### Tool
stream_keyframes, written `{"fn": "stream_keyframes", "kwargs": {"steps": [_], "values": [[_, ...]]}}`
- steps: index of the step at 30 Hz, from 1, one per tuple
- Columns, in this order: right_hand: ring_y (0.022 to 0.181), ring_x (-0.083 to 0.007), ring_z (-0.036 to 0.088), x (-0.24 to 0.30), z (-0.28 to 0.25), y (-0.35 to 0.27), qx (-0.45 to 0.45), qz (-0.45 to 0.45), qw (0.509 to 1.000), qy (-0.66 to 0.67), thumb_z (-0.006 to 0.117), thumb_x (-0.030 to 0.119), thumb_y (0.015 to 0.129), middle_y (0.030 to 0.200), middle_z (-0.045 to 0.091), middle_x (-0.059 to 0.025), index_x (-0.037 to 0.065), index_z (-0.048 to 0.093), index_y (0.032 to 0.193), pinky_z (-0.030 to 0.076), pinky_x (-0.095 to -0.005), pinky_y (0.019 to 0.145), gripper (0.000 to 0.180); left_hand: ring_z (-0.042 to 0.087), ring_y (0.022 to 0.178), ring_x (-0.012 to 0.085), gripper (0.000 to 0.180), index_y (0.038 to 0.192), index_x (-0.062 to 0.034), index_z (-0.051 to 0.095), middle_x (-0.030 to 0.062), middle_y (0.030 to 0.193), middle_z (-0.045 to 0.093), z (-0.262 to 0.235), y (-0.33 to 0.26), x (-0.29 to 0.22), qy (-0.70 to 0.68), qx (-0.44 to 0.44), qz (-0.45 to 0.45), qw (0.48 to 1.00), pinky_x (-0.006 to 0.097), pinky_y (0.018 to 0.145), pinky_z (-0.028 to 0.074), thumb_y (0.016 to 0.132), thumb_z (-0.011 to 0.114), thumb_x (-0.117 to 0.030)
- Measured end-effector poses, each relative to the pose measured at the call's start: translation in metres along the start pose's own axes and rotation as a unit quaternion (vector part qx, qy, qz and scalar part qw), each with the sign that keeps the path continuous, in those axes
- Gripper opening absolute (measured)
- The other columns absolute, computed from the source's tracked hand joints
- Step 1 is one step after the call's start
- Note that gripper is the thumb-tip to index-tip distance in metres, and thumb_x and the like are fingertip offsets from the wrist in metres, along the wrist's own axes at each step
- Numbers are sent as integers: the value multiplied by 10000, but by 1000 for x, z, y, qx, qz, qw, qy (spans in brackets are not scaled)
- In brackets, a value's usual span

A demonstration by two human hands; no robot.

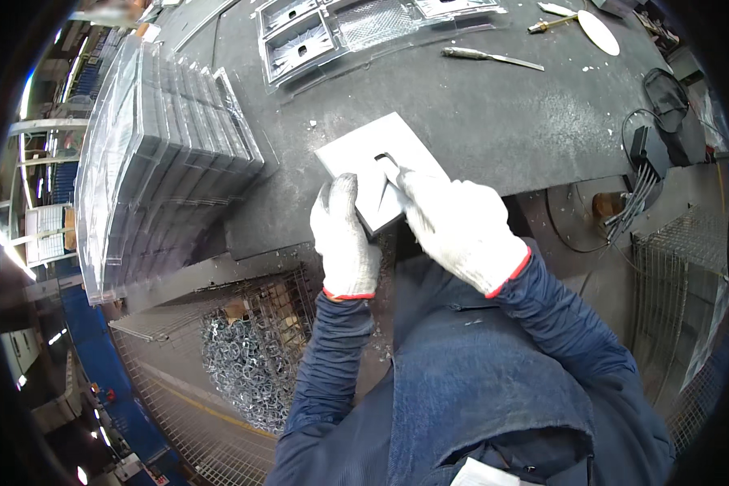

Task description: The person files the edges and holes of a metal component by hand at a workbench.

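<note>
A white, flat, square plate point(397, 139) with a small dark-edged slot lies tilted between my gloved hands, over the near edge of the grey worktable point(510, 121). My left hand point(346, 235) grips its lower left edge, thumb on top and fingers partly hidden beneath. My right hand point(464, 231) is closed at the plate's right side, its fingertips pointing at the slot. Something thin and dark shows between those fingertips and the slot, too small to make out. Both gloves are white knit with red cuffs.
Stacked clear plastic trays point(166, 154) stand at left; another compartmented tray point(336, 50) lies at the back. A wood-handled chisel-like tool point(494, 58), a white oval piece point(598, 33) and a black pouch point(667, 99) lie farther right. Below left, a wire basket holds metal parts point(247, 364).
</note>
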State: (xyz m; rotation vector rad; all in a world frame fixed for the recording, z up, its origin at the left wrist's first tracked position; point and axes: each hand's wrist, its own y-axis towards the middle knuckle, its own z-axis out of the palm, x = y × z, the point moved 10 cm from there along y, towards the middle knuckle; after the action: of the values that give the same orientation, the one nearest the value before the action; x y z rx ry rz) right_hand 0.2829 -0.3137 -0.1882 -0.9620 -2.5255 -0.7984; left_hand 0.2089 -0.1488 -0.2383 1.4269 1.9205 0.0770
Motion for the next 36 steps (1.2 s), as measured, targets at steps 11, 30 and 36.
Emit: {"fn": "stream_keyframes", "kwargs": {"steps": [11,30,36], "values": [[677,-279,726,23,-30,-23,153,-38,984,78,699,148,967,720,684,-69,100,756,1196,572,-413,644,241,743,1069,247,370,1276,-11,694,115,1218,729,27,-19,31,-488,-196,-409,745,411,918,619,1034,727,-289],[867,-355,795,-15,-18,-11,6,47,992,115,754,14,961,1053,806,-186,23,767,1280,639,-405,795,319,722,1125,262,515,1407,24,638,140,1258,709,27,-21,24,-454,-172,-358,798,427,965,601,1027,741,-308],[742,-355,755,24,12,-49,228,-1,958,173,740,84,966,807,712,-194,84,770,1237,577,-449,636,273,723,1116,263,585,1459,46,577,157,1282,691,36,-25,56,-486,-167,-387,766,417,973,603,1029,748,-311]]}}
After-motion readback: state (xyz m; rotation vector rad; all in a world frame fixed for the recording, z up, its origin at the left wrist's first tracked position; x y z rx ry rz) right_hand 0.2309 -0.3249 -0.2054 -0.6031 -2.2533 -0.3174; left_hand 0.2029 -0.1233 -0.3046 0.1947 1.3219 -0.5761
